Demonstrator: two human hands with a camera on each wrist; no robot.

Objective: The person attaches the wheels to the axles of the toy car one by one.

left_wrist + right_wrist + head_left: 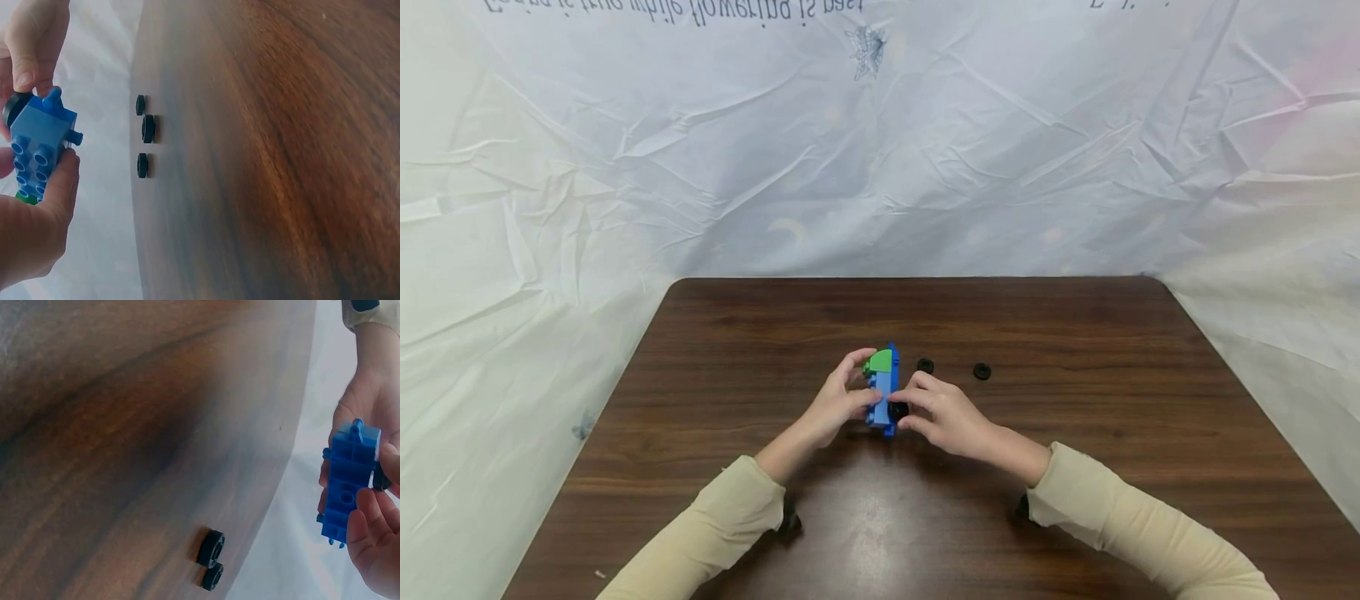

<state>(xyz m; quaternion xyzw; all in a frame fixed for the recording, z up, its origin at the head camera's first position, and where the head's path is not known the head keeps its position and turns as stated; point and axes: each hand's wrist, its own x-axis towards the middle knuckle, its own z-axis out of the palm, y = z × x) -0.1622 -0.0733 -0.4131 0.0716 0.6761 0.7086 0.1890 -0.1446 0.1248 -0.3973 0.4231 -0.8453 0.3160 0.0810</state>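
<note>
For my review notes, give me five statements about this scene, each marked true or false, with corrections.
1. The left hand holds a blue block toy. True.
2. The right hand lies flat, holding nothing. False: it pinches a black wheel at the toy's side.
3. The left wrist view shows three loose wheels on the table. True.
4. The toy stands on the table. False: it is held above it.
5. A green piece is at the toy's far end in the head view. True.

Diffuse light; whitish glare on the desk [872, 533], lower centre of the head view; soft shadows below the hands [832, 403] [955, 419]; wrist views hazy, softly focused
</note>
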